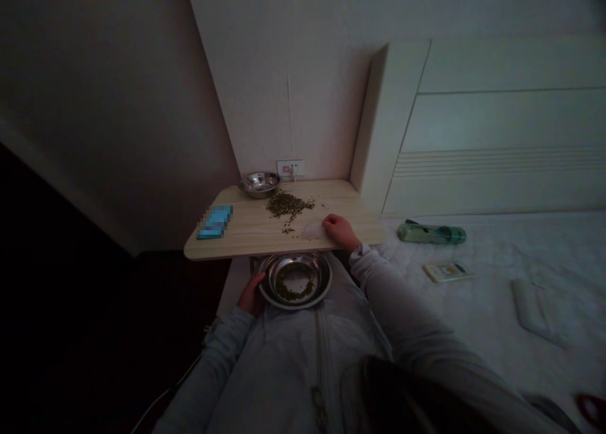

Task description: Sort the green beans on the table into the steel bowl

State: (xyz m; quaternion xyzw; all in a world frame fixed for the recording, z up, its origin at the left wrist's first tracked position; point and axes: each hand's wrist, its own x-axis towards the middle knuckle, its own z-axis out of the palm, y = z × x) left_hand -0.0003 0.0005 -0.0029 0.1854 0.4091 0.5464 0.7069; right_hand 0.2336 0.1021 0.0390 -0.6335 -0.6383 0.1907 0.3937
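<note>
My left hand (252, 295) grips the left rim of a steel bowl (326, 282), held just below the front edge of a small wooden table (250, 229). Small dark green grains, perhaps beans, lie in a ring on the bowl's bottom. Above the tabletop's right half, my right hand (339, 231) is closed, fingers curled. A pale, see-through flat piece (312, 230) sticks out to its left, apparently pinched in the fingers; its kind is unclear. Beyond it, a loose heap of the same grains (286, 204) spreads over the wood, with a few strays towards the front edge.
Another steel bowl (259, 185) stands at the table's back left corner. A blurred blue phone-like object (215, 222) lies at the left. A wall socket (290, 168) sits behind. On the bed to the right are a green bottle (430, 233) and a phone (447, 271).
</note>
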